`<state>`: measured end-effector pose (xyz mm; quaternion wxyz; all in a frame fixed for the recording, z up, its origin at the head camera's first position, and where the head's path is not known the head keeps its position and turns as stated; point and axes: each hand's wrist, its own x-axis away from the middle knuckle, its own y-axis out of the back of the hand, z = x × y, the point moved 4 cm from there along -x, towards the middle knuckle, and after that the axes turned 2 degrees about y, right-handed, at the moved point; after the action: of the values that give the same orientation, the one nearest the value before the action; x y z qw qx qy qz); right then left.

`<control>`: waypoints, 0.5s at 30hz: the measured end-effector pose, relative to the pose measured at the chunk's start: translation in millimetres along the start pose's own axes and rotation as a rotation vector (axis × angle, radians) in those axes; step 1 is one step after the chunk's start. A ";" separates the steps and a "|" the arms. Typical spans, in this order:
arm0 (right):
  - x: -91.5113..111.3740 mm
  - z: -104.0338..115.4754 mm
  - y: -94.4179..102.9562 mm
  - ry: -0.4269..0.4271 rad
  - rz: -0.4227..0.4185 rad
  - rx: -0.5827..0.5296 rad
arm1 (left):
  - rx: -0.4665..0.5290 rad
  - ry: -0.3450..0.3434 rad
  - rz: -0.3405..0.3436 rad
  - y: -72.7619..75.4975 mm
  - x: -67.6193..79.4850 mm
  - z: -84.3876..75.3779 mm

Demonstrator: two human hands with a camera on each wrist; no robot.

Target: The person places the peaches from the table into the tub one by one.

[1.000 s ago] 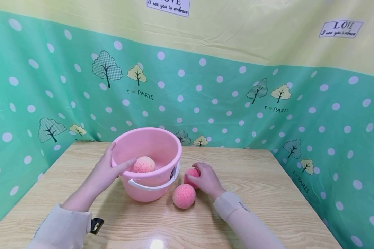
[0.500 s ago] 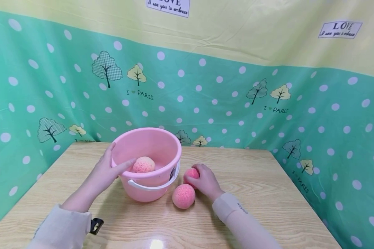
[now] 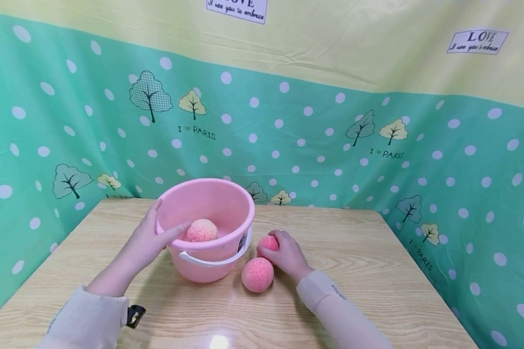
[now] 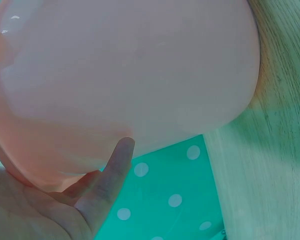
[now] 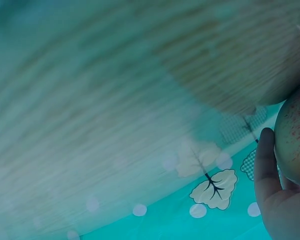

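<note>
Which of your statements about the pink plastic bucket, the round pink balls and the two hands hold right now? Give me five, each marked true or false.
1. The left hand holds the round pink plastic bucket. True.
2. Two balls show inside the bucket. False: only one does, a round pale-and-pink ball.
3. The bucket's curved white handle hangs down its outside. True.
4. Both hands touch the bucket. False: the right hand grips a round speckled pink ball outside the bucket.
5. Another round pink ball rests on the light wood-grain table, nearer the camera than the gripped one. True.
</note>
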<state>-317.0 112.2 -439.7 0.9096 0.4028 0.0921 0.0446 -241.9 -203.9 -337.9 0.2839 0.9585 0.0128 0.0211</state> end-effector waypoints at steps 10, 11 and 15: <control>-0.9 -1.0 -3.3 -0.010 0.025 0.012 | -0.001 0.005 0.005 -0.2 -0.8 1.2; -1.0 -1.1 -3.5 -0.008 0.027 0.011 | 0.000 0.006 0.007 -0.4 -1.0 1.4; -1.5 -1.2 -3.9 -0.014 0.039 -0.001 | -0.003 0.011 0.009 -0.7 -0.9 1.2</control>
<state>-318.7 110.2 -443.1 0.9094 0.4042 0.0777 0.0594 -242.7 -204.0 -339.4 0.2851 0.9581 0.0097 0.0275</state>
